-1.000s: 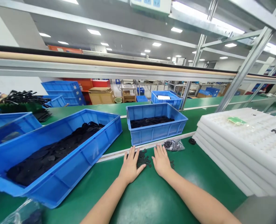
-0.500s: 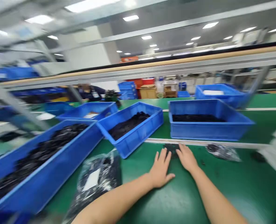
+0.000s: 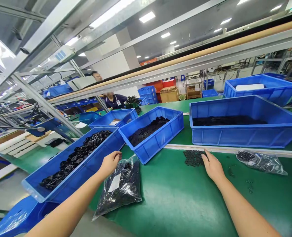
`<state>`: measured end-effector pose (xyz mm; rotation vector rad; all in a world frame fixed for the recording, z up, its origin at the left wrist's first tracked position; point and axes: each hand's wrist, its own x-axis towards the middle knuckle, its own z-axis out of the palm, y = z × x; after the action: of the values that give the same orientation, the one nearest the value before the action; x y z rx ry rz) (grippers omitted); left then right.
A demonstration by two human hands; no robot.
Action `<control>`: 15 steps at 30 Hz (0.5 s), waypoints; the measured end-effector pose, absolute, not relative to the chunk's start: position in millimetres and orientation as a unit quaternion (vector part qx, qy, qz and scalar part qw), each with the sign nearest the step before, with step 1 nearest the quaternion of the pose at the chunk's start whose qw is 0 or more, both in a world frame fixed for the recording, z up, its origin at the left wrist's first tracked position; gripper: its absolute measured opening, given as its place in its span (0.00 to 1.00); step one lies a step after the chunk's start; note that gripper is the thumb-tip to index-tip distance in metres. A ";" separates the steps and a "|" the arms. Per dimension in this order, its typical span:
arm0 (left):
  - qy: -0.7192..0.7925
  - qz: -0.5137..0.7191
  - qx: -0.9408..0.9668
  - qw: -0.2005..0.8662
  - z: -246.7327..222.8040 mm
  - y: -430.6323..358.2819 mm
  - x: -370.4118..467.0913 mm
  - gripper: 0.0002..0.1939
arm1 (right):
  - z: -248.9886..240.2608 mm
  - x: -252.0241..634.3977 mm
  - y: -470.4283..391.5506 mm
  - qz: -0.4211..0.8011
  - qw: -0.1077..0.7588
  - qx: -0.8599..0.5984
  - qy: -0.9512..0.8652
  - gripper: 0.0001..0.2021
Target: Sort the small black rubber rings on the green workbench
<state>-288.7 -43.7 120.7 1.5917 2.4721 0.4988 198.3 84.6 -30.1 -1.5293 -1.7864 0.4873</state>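
My right hand [image 3: 213, 166] lies on the green tabletop with fingers stretched out. Its fingertips touch the right edge of a flat patch of small black rings [image 3: 193, 158]. My left hand [image 3: 109, 165] is at the upper left corner of a clear plastic bag [image 3: 122, 187] full of black parts with a white label. Its fingers are curled together, and whatever may be in them is hidden. Close by on the left stands a long blue bin [image 3: 86, 161] filled with larger black rings [image 3: 74, 161].
A blue bin [image 3: 158, 144] with flat black parts stands behind the bag. Further right is a wider blue bin [image 3: 239, 136] with dark contents. A smaller clear bag [image 3: 261, 161] and a few loose rings [image 3: 250, 186] lie at right. A person [image 3: 115, 100] sits beyond the table.
My left hand has moved left from beside the small rings to the plastic bag's top. My right hand stays by the rings, at their right side. The view has shifted and tilted.
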 end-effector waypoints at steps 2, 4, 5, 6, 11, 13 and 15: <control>0.837 0.090 0.523 0.131 114.5 -32.4 -292.6 0.13 | -29.6 200.1 82.5 0.192 0.366 -0.595 -0.689 0.37; 0.834 0.035 0.527 0.161 108.8 -27.9 -289.1 0.08 | -28.3 201.5 80.6 0.195 0.377 -0.594 -0.683 0.36; 0.831 0.009 0.529 0.172 106.8 -27.1 -286.6 0.06 | -27.7 201.7 80.1 0.196 0.382 -0.593 -0.681 0.36; 0.828 -0.015 0.531 0.178 105.5 -26.9 -284.5 0.05 | -27.2 201.7 80.0 0.196 0.387 -0.591 -0.680 0.35; 0.802 -0.070 0.577 0.136 104.4 -23.1 -281.7 0.07 | -27.7 201.1 81.9 0.180 0.397 -0.589 -0.681 0.32; 0.792 -0.075 0.595 0.116 102.4 -21.2 -282.4 0.08 | -28.7 201.8 82.3 0.173 0.398 -0.590 -0.681 0.32; 0.788 -0.088 0.598 0.117 98.7 -21.1 -284.3 0.09 | -29.7 203.0 82.9 0.170 0.395 -0.593 -0.681 0.32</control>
<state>-284.3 -21.1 98.7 1.7508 2.3065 -0.2585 203.0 82.9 -29.7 -1.5036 -1.7265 0.4300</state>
